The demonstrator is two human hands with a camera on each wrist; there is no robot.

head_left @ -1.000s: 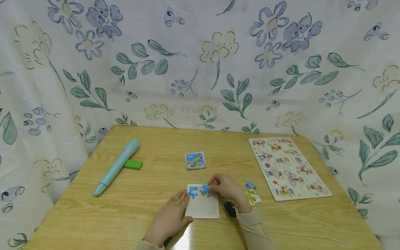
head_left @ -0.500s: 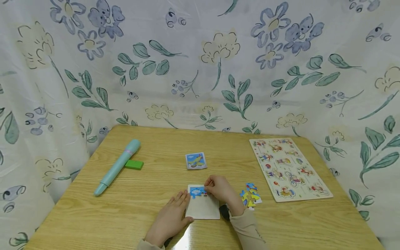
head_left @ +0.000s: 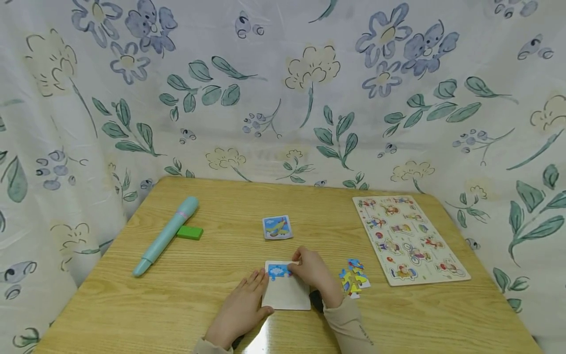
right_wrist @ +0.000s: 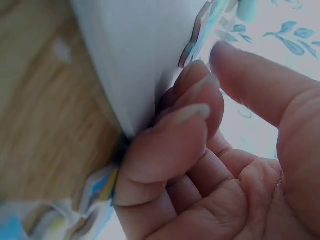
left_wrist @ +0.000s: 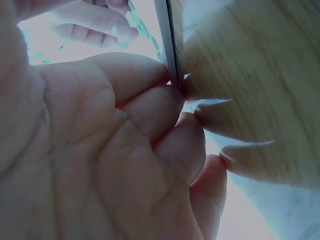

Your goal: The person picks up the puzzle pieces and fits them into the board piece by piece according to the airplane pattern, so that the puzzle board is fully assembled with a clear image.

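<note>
A pale, square puzzle tray (head_left: pixel 286 297) lies at the front middle of the table, with blue jigsaw pieces (head_left: pixel 277 270) along its far edge. My left hand (head_left: pixel 240 306) lies beside it, fingers stretched along its left side and thumb near its front left corner. In the left wrist view, fingertips meet the tray's edge (left_wrist: pixel 166 37). Over the far right part of the tray, my right hand (head_left: pixel 313 273) has thumb and curled fingers at a blue puzzle piece (head_left: pixel 289 274), partly hidden by the hand. The right wrist view shows the thumb beside a piece's edge (right_wrist: pixel 196 42).
Loose jigsaw pieces (head_left: pixel 353 279) lie in a pile right of the right hand. A picture card (head_left: pixel 277 227) is behind the tray. A peg puzzle board (head_left: pixel 409 241) lies at right; a turquoise tube (head_left: pixel 165 238) and a green block (head_left: pixel 190 233) lie at left.
My right hand has moved slightly left with its piece, which now sits against the blue piece on the tray's far edge. The left hand has stayed in place.
</note>
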